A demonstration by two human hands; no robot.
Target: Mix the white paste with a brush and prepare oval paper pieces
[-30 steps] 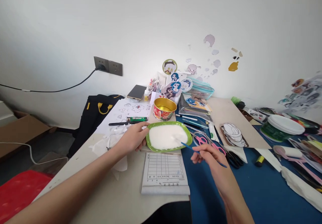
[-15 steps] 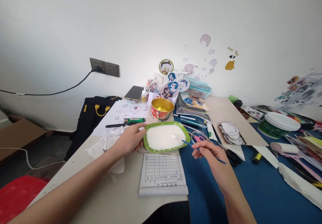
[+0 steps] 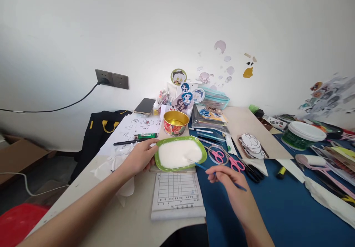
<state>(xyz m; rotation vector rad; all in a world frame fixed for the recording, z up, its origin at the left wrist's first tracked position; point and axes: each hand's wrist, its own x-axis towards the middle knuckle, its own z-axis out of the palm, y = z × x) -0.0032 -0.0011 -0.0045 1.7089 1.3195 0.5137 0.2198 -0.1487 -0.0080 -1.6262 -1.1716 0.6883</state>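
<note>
My left hand (image 3: 142, 155) grips the left edge of a green tray (image 3: 203, 157), thumb on the rim and fingers beneath. White stuff (image 3: 173, 151), liquid or paste, spreads across the tray's floor. Between the fingers of my right hand (image 3: 226, 176) is a thin blue brush (image 3: 202, 166). Its whitish tip lies in the white stuff near the tray's right side. Just behind the tray stands a round tin (image 3: 175, 123), gold inside with a colourful outer wall. A printed form pad (image 3: 179, 197) lies in front of the tray.
To the right are pink-handled scissors (image 3: 217, 156), black-handled scissors (image 3: 253, 173) and paper cutouts (image 3: 252, 146). A white-lidded tub (image 3: 304, 134) stands farther right. Crumpled tissue (image 3: 112, 165) lies by my left forearm; a phone (image 3: 144, 106) sits at the back.
The brush and my right hand have shifted slightly left and down, and the brush tip has moved within the white stuff. My left hand keeps its hold. The camera view has shifted a little.
</note>
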